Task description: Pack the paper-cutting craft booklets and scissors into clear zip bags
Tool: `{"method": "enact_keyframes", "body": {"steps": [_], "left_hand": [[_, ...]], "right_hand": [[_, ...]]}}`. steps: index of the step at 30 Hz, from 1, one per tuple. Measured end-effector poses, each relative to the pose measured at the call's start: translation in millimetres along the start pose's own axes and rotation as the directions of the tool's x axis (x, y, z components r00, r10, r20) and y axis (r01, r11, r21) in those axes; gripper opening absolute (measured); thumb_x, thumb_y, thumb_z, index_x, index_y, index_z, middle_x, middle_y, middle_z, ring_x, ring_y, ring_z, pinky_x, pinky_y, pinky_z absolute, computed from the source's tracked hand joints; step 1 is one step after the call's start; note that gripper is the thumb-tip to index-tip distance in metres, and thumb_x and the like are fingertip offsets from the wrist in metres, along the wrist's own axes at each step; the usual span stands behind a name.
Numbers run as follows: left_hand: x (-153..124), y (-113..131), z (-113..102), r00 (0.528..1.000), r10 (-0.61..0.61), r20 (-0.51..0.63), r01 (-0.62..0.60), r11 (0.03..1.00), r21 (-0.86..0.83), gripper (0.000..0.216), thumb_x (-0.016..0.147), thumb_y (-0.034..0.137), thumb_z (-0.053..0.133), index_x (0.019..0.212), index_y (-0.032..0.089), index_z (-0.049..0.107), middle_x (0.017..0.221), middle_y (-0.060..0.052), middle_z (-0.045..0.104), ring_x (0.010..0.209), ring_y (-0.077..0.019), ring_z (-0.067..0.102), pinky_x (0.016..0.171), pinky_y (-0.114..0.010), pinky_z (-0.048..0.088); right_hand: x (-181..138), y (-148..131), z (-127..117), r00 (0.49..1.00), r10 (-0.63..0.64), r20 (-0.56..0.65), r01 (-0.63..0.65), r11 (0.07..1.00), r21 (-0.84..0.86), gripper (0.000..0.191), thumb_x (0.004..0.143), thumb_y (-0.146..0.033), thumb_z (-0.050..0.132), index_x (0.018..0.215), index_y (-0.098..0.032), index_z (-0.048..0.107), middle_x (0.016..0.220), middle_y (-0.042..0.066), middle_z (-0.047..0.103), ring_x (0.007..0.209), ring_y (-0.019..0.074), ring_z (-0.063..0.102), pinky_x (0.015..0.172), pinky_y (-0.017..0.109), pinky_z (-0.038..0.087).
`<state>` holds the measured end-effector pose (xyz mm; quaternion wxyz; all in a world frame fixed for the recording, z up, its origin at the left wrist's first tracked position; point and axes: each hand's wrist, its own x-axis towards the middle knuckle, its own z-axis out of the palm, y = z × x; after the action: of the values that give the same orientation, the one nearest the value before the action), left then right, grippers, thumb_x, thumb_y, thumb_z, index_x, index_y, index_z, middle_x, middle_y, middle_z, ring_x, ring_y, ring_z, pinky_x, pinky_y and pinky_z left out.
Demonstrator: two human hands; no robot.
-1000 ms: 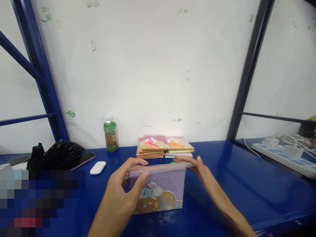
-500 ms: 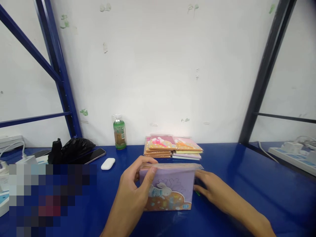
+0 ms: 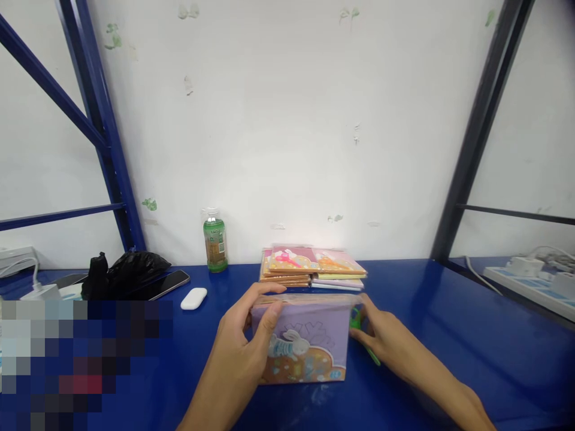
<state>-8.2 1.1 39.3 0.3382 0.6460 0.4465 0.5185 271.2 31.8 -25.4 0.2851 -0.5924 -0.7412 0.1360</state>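
Observation:
My left hand (image 3: 249, 335) grips the left side of a purple paper-craft pack (image 3: 314, 335) in a clear plastic sleeve. The pack stands upright on the blue table, its front printed with a white rabbit in a striped top. My thumb lies on the front and the fingers go behind. At the pack's right edge, my right hand (image 3: 381, 332) pinches small green scissors (image 3: 356, 320). Their loop handle shows between thumb and fingers, and one pale green end points down to the right. The far side of the pack is hidden.
Behind the pack lies a stack of similar packs (image 3: 287, 278) with pink and orange scissors on top. Along the back left are a green-labelled bottle (image 3: 216, 245), a white case (image 3: 194, 299), a phone (image 3: 173, 284) and a black bag (image 3: 135, 272). A power strip (image 3: 525, 284) sits at right.
The green scissors show much more beside the pack, now between my right thumb and fingers. My left hand keeps its hold, and the camera view has shifted slightly.

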Motion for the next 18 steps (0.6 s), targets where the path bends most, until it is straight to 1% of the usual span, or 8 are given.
{"method": "enact_keyframes", "body": {"steps": [2,4,7,9,12,15,16,18], "left_hand": [[0,0,-1,1.000,-0.002,0.018,0.002,1.000,0.001,0.033,0.095,0.049,0.057,0.113,0.024,0.068,0.110,-0.006,0.077,0.103,-0.0295,0.071,0.078,-0.032,0.054],[-1,-1,-1,0.999,0.002,0.033,-0.002,1.000,0.009,0.034,0.094,0.049,0.057,0.115,0.024,0.067,0.111,-0.007,0.076,0.102,-0.0301,0.071,0.079,-0.035,0.055],[-3,-2,-2,0.999,0.002,0.049,-0.003,1.000,0.019,0.035,0.094,0.050,0.057,0.117,0.025,0.066,0.115,-0.007,0.075,0.102,-0.0303,0.071,0.084,-0.038,0.055],[-3,-2,-2,0.999,-0.001,0.053,0.000,1.000,0.019,0.034,0.094,0.049,0.057,0.118,0.026,0.065,0.122,-0.008,0.073,0.104,-0.0305,0.070,0.089,-0.040,0.054],[-4,-1,-2,0.998,0.002,0.065,-0.003,1.000,0.018,0.034,0.095,0.049,0.057,0.119,0.026,0.065,0.129,-0.008,0.071,0.109,-0.0313,0.069,0.093,-0.042,0.053],[-5,0,-3,0.997,0.017,0.071,-0.019,0.999,0.027,0.032,0.096,0.046,0.054,0.118,0.025,0.065,0.126,-0.007,0.071,0.113,-0.0317,0.066,0.096,-0.042,0.051],[-5,0,-3,0.997,0.022,0.070,-0.024,0.999,0.032,0.032,0.096,0.045,0.053,0.119,0.025,0.064,0.124,-0.007,0.072,0.114,-0.0317,0.066,0.095,-0.041,0.051],[-5,0,-3,0.997,0.029,0.069,-0.032,0.999,0.038,0.032,0.096,0.044,0.053,0.119,0.025,0.064,0.124,-0.007,0.072,0.114,-0.0317,0.066,0.091,-0.039,0.053]], "right_hand": [[1,-5,-4,0.997,-0.005,-0.079,0.011,0.997,0.075,0.023,0.094,-0.030,0.055,0.117,-0.024,0.052,0.066,-0.004,0.067,0.051,0.0198,0.060,0.054,0.030,0.043],[-1,-13,-9,0.975,-0.026,-0.219,0.057,0.989,0.136,0.032,0.096,-0.036,0.056,0.125,-0.024,0.052,0.072,-0.003,0.069,0.052,0.0180,0.060,0.055,0.030,0.047],[-10,-29,-19,0.912,-0.005,-0.409,0.107,0.968,0.226,0.046,0.097,-0.046,0.057,0.138,-0.025,0.053,0.076,-0.001,0.068,0.053,0.0166,0.061,0.051,0.028,0.050],[-19,-44,-25,0.862,0.056,-0.504,0.118,0.945,0.306,0.044,0.096,-0.049,0.061,0.133,-0.026,0.060,0.075,-0.001,0.067,0.052,0.0158,0.060,0.044,0.026,0.049],[-33,-68,-30,0.729,0.146,-0.668,0.181,0.901,0.395,0.035,0.091,-0.045,0.070,0.121,-0.027,0.067,0.075,-0.002,0.068,0.050,0.0142,0.060,0.043,0.025,0.051],[-44,-92,-27,0.540,0.159,-0.826,0.356,0.846,0.396,0.029,0.089,-0.035,0.075,0.114,-0.027,0.065,0.084,0.000,0.070,0.057,0.0155,0.066,0.043,0.025,0.052],[-48,-99,-24,0.489,0.156,-0.858,0.412,0.826,0.385,0.028,0.088,-0.031,0.076,0.113,-0.028,0.064,0.087,0.000,0.069,0.059,0.0161,0.067,0.042,0.025,0.052],[-54,-111,-16,0.432,0.139,-0.891,0.496,0.789,0.363,0.027,0.087,-0.022,0.076,0.110,-0.028,0.062,0.092,0.000,0.070,0.060,0.0159,0.067,0.041,0.026,0.052]]}}
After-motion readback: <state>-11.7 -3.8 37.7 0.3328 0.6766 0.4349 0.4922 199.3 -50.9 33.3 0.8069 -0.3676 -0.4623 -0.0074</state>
